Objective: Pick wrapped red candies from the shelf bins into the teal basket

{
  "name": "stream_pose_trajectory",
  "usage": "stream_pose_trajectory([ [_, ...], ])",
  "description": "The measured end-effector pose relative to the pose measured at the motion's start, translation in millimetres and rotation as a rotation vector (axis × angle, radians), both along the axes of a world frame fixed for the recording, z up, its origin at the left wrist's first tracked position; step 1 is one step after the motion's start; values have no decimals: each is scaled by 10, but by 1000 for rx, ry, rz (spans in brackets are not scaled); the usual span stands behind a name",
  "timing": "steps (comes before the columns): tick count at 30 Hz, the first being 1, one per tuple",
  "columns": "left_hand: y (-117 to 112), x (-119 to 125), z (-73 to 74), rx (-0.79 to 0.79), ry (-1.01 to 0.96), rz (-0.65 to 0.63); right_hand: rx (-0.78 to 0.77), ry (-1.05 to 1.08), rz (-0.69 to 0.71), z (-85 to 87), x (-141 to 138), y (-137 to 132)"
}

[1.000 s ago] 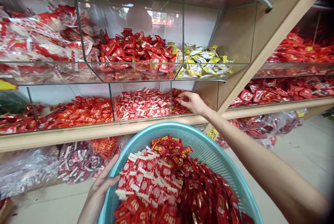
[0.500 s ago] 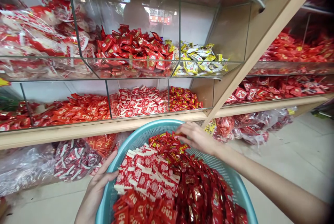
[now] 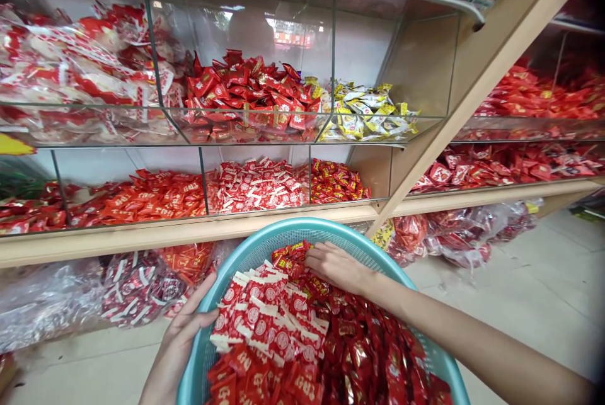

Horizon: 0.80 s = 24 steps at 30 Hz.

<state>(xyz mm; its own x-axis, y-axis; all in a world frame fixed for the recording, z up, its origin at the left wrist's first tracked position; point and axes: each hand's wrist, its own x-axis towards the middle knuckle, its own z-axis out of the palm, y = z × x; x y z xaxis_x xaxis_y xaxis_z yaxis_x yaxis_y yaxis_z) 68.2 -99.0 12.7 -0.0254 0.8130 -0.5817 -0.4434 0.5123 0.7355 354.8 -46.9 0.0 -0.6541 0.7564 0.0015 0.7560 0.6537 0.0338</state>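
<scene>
The left hand [image 3: 182, 336] clasps the basket [image 3: 265, 238] rim, steadying it beneath the right hand [image 3: 338, 266]. Right-hand fingers curl into the candies [image 3: 286, 260] heaped directly below; whether they grip any cannot be confirmed.

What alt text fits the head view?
A right hand rests on red sweet packets piled in a teal basket, whose rim the left hand grips. Behind, glass shelf bins hold more wrapped sweets, mostly red, one bin yellow.
</scene>
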Motion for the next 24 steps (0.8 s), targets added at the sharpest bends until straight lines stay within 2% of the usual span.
stream_pose_trajectory([
  [3,8,0,-5,2,19,-3,19,36,6,-31,-45,14],
  [5,17,-2,-6,11,26,17,37,67,25,10,-48,12],
  [7,30,-12,-16,10,26,27,68,95,68,133,-14,30],
  [9,44,-29,-37,9,41,14,125,163,101,325,65,108],
  [11,58,-47,-62,13,77,-8,198,307,45,529,187,281],
  [14,71,-60,-93,41,108,-24,284,520,-169,709,412,712],
  [16,78,-63,-109,45,123,-21,230,539,-248,701,543,1042],
  [19,90,-74,-130,35,139,-11,-52,544,-404,562,660,1425],
  [21,95,-82,-133,45,149,-13,-170,554,-462,457,688,1551],
  [24,91,-80,-103,53,173,-17,-226,578,-460,359,705,1593],
])
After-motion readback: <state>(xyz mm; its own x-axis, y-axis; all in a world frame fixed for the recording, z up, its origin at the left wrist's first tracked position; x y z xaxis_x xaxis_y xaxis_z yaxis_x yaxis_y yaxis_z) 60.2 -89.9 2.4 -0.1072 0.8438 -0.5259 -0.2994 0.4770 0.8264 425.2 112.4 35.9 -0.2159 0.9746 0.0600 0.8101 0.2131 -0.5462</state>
